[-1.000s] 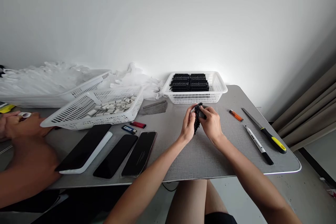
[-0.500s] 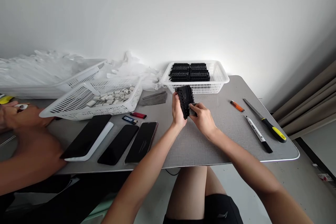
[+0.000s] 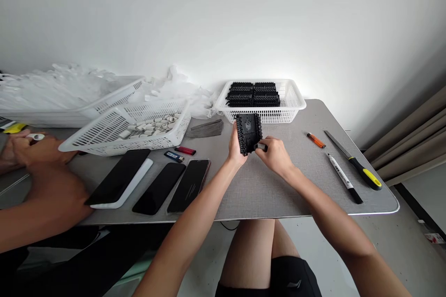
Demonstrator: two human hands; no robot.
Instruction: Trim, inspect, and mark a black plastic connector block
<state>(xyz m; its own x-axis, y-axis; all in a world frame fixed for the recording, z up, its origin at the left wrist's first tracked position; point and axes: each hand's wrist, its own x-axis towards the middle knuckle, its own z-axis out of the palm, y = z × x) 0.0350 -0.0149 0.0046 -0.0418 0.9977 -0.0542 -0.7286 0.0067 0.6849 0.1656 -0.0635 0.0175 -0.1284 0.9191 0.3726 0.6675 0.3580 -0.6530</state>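
My left hand grips the black ridged block upright above the worktop, just before the far-edge basket. My right hand pinches a small grey piece against its lower side. Best I brace the block firmly and press squarely.

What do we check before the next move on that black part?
1. Left hand holds black part upright, off the table: ok.
2. Right hand pinches small grey piece at the part's lower corner: ok.
3. Grey piece seated in the part: cannot tell.
4. White basket stands behind, apart from hands: ok.
5. Marker and file lie apart, right of hands: ok.
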